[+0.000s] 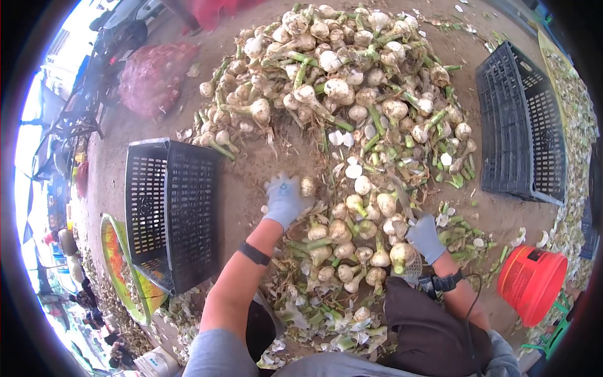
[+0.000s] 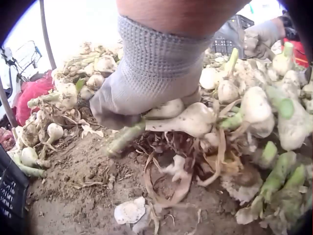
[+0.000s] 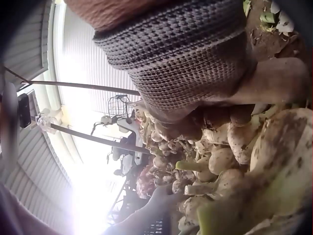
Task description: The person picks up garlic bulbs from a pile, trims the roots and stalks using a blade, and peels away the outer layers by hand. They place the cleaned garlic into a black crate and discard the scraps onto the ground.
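Brown ground [image 1: 245,164] runs, in the head view, from the black crate's [image 1: 193,213] near edge to the heap of bulbs [image 1: 339,91]; on it the left hand [image 1: 286,201] reaches down beside a pale bulb [image 1: 308,186]. The right hand [image 1: 426,239] curls round a slim tool [image 1: 400,190]. Left wrist view: a stemmed bulb [image 2: 190,120] lies under the glove; I cannot tell whether it is pinched. Right wrist view: bent fingers [image 3: 215,120] near bulbs.

Bulbs [image 1: 330,61], crates [image 1: 504,119] on brown ground [image 1: 242,173]
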Available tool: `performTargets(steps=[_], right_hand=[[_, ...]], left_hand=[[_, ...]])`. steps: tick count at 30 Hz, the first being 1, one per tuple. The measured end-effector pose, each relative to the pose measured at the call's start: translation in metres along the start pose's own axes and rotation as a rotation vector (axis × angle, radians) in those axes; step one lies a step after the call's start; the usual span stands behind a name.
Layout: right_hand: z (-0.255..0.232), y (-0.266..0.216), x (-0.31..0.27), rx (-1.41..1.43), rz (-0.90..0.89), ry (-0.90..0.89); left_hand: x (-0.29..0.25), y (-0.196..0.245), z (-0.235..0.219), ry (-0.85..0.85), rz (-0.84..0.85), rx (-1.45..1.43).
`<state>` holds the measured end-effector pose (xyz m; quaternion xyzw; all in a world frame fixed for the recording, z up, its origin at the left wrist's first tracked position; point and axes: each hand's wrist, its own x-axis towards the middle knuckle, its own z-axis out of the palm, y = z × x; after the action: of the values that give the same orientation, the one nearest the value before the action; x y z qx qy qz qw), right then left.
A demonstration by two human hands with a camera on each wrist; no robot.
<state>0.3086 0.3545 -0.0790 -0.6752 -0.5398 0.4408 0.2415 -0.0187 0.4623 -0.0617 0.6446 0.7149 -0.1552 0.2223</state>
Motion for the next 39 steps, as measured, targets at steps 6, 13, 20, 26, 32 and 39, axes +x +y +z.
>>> performTargets(steps=[6, 13, 20, 26, 32, 39], right_hand=[[-0.005, -0.047, -0.006, -0.021, -0.178, 0.022], [0.005, -0.102, -0.016, -0.461, -0.634, 0.158], [0.01, -0.1, -0.014, -0.502, -0.757, 0.264], [0.0, -0.067, 0.007, -0.514, -0.389, 0.171], [-0.027, -0.057, -0.004, -0.203, -0.136, 0.135], [-0.021, -0.1, -0.042, 0.1, -0.364, 0.127]], left_hand=[[-0.031, 0.026, 0.0, -0.034, 0.369, -1.409], [-0.051, 0.067, 0.025, 0.191, 0.593, -1.234], [-0.083, 0.088, -0.013, -0.115, 0.518, -1.37], [-0.104, 0.084, -0.01, -0.309, 0.415, -1.558], [-0.12, 0.089, -0.047, 0.323, 0.897, -0.911], [-0.146, 0.092, -0.046, 0.158, 0.434, -1.52]])
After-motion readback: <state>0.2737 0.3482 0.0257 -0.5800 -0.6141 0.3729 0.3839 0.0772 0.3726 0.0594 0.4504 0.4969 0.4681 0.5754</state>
